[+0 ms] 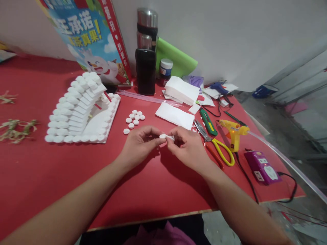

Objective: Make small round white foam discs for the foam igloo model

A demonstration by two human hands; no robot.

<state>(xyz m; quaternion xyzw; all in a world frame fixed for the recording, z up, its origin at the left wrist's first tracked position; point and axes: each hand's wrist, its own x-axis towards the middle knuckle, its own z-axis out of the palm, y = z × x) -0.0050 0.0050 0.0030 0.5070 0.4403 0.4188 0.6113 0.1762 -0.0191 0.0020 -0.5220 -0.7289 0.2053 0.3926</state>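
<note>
"What have you got in your hands?"

"A small white piece (pixel 162 136). My left hand (pixel 143 141) pinches one end and my right hand (pixel 188 146) grips the other, so the two are close together with the piece between my fingertips. Mostly my fingers cover it, so I can't tell its full shape."

"Where is it, exactly?"

"Above the red tabletop (pixel 143 194), in front of me. Just beyond my left hand lies a loose cluster of white discs (pixel 136 122), one of them a little apart from the others, nearest my fingers."

"And that white thing over to the left?"

"A stair model (pixel 76 115), well apart from my hands. Rounded white pieces run along its curved side and around its base, with flat steps inside the curve."

"What's near your right hand?"

"A flat white slab (pixel 175 115) lies just past my fingers, and behind it sits a white stack (pixel 182 90). To the right are yellow-handled scissors (pixel 223 152), with a green cutter (pixel 208 121) beside their blades."

"Anything farther right?"

"A yellow glue gun (pixel 233 134) with a long clear stick running out from its back, and nearer the edge, a purple box (pixel 262 167) with a cable plugged into it."
</note>
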